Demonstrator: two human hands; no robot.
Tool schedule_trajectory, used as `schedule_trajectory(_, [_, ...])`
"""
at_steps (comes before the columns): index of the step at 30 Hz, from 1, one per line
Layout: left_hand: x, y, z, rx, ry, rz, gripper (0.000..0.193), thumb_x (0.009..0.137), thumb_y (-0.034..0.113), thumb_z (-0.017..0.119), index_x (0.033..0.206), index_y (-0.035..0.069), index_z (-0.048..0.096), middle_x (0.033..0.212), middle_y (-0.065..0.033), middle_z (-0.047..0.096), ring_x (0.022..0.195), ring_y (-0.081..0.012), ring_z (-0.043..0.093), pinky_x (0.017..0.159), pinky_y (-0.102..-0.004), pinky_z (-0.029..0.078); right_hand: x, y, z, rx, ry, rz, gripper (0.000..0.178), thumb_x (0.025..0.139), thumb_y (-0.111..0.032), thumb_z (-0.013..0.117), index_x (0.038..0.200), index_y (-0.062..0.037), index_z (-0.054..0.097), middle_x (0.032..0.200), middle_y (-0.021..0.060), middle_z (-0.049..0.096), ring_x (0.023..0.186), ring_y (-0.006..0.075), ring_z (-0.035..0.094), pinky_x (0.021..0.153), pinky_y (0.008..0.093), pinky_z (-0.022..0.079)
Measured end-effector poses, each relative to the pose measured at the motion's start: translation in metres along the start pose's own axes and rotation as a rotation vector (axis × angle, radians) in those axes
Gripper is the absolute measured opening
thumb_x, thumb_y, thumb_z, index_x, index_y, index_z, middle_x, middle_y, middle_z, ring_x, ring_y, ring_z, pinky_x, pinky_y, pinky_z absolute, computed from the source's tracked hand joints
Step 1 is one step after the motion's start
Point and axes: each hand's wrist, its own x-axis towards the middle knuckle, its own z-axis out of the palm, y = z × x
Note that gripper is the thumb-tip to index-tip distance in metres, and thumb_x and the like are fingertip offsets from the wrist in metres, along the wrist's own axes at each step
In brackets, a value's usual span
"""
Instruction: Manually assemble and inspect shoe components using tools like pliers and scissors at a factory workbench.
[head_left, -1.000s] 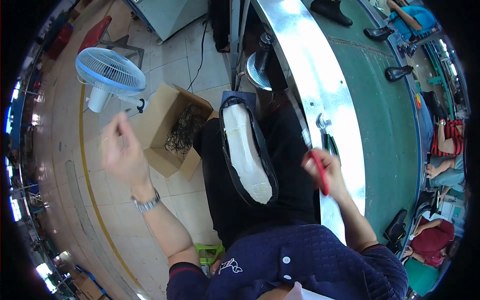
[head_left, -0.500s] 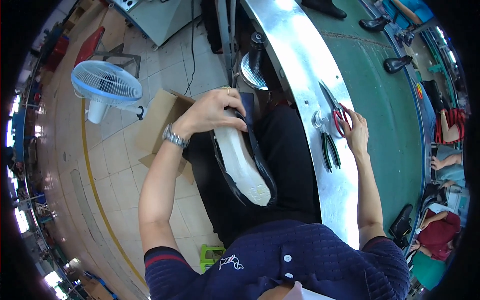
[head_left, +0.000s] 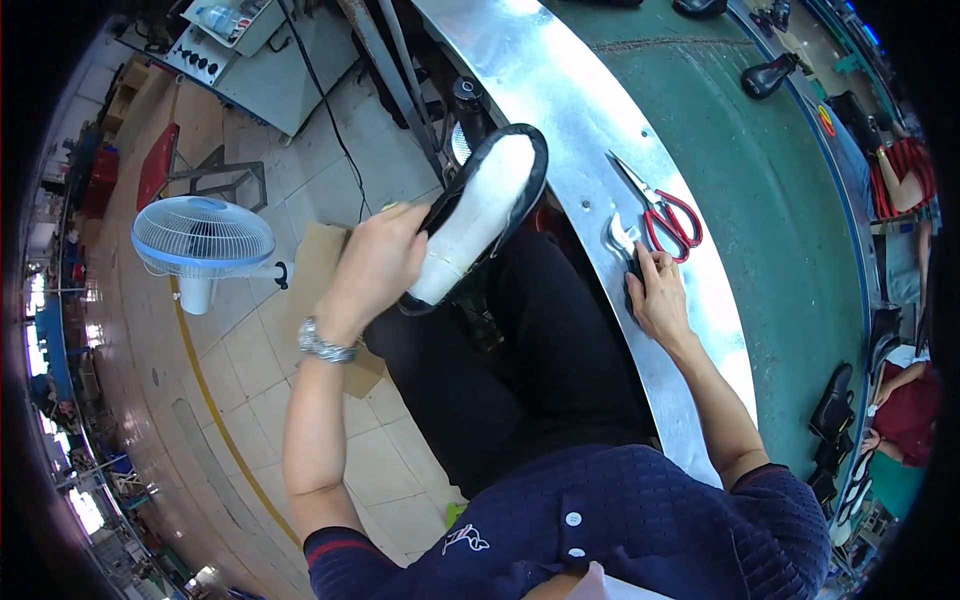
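My left hand is closed on a black shoe upper with a white insole board on its underside. The shoe is tilted above my thighs, one rounded end up beside the metal bench and the other toward my lap. My right hand is closed around the dark handles of lasting pincers lying on the bench. Their silver jaws point away from me, and my fingers cover most of the handles. Red-handled scissors lie just beyond, partly spread and untouched.
The curved metal bench runs along my right, with a green conveyor belt beyond it carrying black shoes. A blue-and-white fan and an unfolded cardboard box stand left. Co-workers sit across the belt.
My right hand has left the scissors and taken hold of the pincers. My left hand has swung the shoe round, so its wide rounded end now points up and away from me.
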Motion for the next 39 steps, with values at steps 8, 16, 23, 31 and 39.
schedule_trajectory(8, [0.061,-0.01,0.039,0.297,-0.102,-0.119,0.02,0.084,0.002,0.052,0.098,-0.005,0.063,0.082,-0.0213,0.066,0.075,-0.0389,0.065,0.07,-0.0487,0.051,0.026,-0.015,-0.056,0.862,-0.5,0.404,0.054,0.09,-0.021,0.067,0.136,0.0004,0.048,0.098,0.0016,0.061,0.094,0.0109,0.056,0.086,0.0265,0.043])
schedule_trajectory(16, [0.059,-0.025,0.044,-0.752,-0.079,-0.504,0.031,0.086,0.024,0.068,0.08,-0.006,0.068,0.062,-0.008,0.065,0.058,-0.0075,0.053,0.058,-0.0289,0.045,0.09,-0.091,-0.122,0.851,-0.933,0.091,0.067,0.091,-0.008,0.059,0.15,-0.0065,0.027,0.114,0.0102,0.066,0.109,0.0191,0.059,0.099,0.034,0.043])
schedule_trajectory(23, [0.008,0.073,0.055,-0.09,0.028,-0.365,0.124,0.056,0.026,0.091,0.146,-0.012,0.014,0.119,-0.0284,0.057,0.111,-0.0413,0.056,0.098,-0.0428,0.043,0.142,-0.154,-0.127,0.214,-1.047,-0.249,0.064,0.094,-0.016,0.059,0.148,-0.0023,0.028,0.108,0.0118,0.065,0.1,0.0199,0.061,0.093,0.0333,0.046])
schedule_trajectory(31, [0.002,0.084,0.084,-0.01,0.257,-0.348,0.101,0.061,0.011,0.086,0.143,-0.008,0.03,0.126,-0.0236,0.056,0.122,-0.0357,0.05,0.106,-0.0434,0.035,0.093,-0.135,-0.105,0.192,-0.71,-0.349,0.052,0.094,-0.012,0.056,0.139,0.002,0.034,0.07,0.0242,0.062,0.059,0.0401,0.061,0.055,0.0452,0.046])
schedule_trajectory(39, [-0.003,0.077,0.092,0.133,0.322,-0.213,0.08,0.068,0.017,0.081,0.134,-0.009,0.043,0.127,-0.025,0.055,0.12,-0.0376,0.052,0.102,-0.0452,0.041,0.094,-0.135,-0.116,-0.224,-0.551,-0.531,0.05,0.093,-0.011,0.057,0.139,-0.0056,0.037,0.069,0.0221,0.062,0.063,0.0396,0.064,0.057,0.0446,0.05])
